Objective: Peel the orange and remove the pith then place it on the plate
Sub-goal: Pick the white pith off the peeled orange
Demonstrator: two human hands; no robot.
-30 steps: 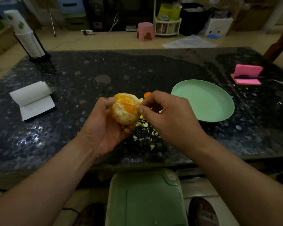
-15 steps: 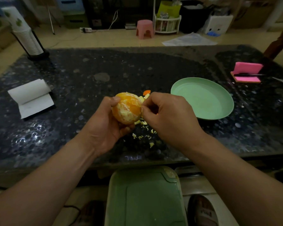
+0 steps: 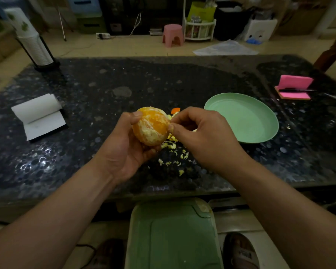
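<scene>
Table (image 3: 163,84) dark, speckled. I see green plate (image 3: 241,121) just right of right hand (image 3: 206,138), not touching. Left hand (image 3: 122,152) cups peeled orange (image 3: 152,127), fingers curled round it. Right hand's thumb and forefinger pinch orange's right edge. Pith scraps (image 3: 173,152) on table under both hands.

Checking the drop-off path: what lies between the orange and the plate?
The right hand, picking at the orange, and peel scraps on the table; head view shows it.
</scene>
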